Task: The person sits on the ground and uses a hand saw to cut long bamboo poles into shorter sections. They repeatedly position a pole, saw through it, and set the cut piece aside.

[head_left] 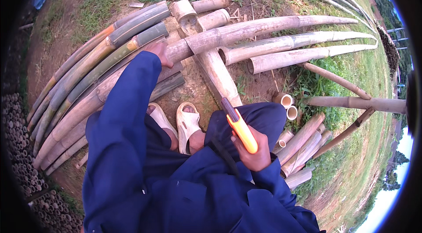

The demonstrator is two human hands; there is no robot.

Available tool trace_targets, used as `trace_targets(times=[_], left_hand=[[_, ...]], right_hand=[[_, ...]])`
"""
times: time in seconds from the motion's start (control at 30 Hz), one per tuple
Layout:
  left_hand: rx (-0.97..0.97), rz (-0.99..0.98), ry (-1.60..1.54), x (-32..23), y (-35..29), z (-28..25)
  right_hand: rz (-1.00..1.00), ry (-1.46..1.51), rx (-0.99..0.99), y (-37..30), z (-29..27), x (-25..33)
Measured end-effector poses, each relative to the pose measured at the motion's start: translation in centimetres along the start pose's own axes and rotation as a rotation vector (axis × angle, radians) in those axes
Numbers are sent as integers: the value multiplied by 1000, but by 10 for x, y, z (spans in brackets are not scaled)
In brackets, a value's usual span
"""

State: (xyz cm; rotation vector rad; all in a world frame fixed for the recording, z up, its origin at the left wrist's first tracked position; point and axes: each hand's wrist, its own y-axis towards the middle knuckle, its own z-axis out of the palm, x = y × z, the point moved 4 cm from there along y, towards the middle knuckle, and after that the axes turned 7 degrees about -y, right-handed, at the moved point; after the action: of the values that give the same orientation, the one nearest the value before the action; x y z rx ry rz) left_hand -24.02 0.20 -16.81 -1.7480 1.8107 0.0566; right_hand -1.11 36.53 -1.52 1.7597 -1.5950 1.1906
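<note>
Right grip: saw aslant, forward-left

Location type: outdoor bamboo-cutting yard. Ground surface: bare soil and grass; open sky and trees show at the right edge. Stock: long bamboo poles lie side by side at the left; stacked bamboo tubes, round ends exposed, fill the far-left edge. Short bamboo sections form a pile at the right. Tooling: a handsaw with an orange handle has its blade against a workpiece pole laid across a bamboo support.
</note>
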Motion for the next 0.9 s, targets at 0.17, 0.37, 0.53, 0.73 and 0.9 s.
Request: trace_targets(times=[0.17, 0.37, 0.53, 0.73, 0.9], left_hand=[[-55, 19, 30, -10, -9, -3], [-655, 113, 402, -38, -61, 47], [-703, 99, 498, -24, -50, 65], [-281, -41, 281, -23, -36, 23], [-157, -25, 167, -1, -11, 4]], right_hand=[[-31, 3, -39, 40, 28, -1], [-82, 25, -61, 41, 22, -4], [-91, 15, -59, 38, 23, 1], [-28, -5, 22, -10, 2, -8], [-12, -43, 16, -21, -9, 0]])
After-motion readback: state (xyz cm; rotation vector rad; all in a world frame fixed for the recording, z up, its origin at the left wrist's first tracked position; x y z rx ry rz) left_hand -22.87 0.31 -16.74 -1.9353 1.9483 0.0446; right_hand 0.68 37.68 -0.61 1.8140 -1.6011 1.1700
